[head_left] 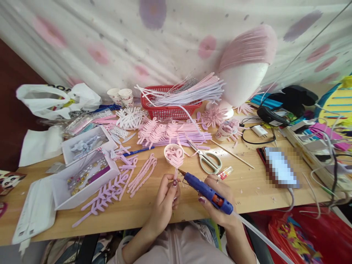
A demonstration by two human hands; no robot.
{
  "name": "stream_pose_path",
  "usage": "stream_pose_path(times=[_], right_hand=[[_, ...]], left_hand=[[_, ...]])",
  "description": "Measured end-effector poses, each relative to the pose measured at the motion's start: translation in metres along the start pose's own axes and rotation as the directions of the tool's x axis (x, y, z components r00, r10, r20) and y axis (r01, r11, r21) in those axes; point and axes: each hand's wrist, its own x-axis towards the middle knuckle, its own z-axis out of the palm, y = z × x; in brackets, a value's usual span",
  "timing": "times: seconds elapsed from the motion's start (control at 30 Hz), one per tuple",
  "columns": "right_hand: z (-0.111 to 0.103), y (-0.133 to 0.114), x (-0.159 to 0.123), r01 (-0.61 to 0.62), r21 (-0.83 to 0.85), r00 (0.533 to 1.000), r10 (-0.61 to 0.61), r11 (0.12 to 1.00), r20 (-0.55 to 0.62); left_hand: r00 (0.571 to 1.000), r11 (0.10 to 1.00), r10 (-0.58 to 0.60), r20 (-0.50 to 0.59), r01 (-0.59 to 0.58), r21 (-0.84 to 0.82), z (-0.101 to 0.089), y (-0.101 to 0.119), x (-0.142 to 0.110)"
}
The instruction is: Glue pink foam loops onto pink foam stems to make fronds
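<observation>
Head view: before round white paper cup (166, 158), left grip (167, 192) pinches pink fuzzy leaf-shaped stem (176, 162), right grip (222, 189) clasps blue plastic glue gun (202, 187); best keep nozzle (180, 171) off fingertips (175, 183).

Single head-worn cam, near, looking forward-down over light wooden tabletop (250, 187); white floral fabric curtain (173, 44) spans frame top, wearer's pale zip-front garment (189, 247) bottom centre.

Left hand (166, 192) with pink sprig (176, 162), right hand (223, 187) with glue gun (202, 188), nozzle (181, 172) contact unclear.
</observation>
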Motion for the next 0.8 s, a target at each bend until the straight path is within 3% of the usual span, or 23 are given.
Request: stream_pose_path(times=[0.8], right_hand=[[-0.0017,-0.0008,0.0005,-0.003,-0.019,1.000,0.003,1.000,-0.009]], left_hand=[[1.000,0.999,-0.012,0.012,0.012,-0.033,0.0031,-0.0005,-0.0015]])
